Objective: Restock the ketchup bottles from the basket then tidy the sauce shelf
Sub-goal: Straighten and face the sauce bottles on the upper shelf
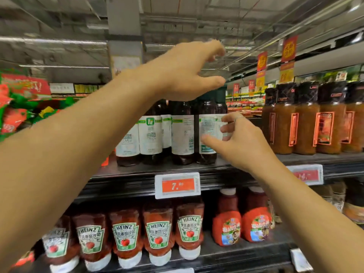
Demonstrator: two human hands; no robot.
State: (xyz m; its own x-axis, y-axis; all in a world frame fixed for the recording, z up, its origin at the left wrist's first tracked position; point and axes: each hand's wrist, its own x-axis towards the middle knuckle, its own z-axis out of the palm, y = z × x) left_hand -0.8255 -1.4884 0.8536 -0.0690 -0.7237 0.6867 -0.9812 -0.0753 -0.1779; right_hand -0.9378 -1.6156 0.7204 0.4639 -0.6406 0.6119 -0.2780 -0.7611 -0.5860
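Note:
On the upper shelf (256, 160) stands a group of dark sauce bottles with white labels (182, 133). My left hand (185, 73) hovers over their green caps, fingers spread and curved, holding nothing. My right hand (236, 138) reaches to the rightmost dark bottle (206, 134); thumb and fingertips touch its label without closing around it. Below, a row of upside-down Heinz ketchup bottles (126, 237) lines the lower shelf, with two red squeeze bottles (226, 223) to their right. The basket is out of view.
Orange sauce bottles with dark caps (307, 119) fill the upper shelf's right side. Price tags (177, 185) hang on the shelf edge. Red and green packets (17, 107) are stacked at the far left. Hanging promo signs (288, 49) show at the upper right.

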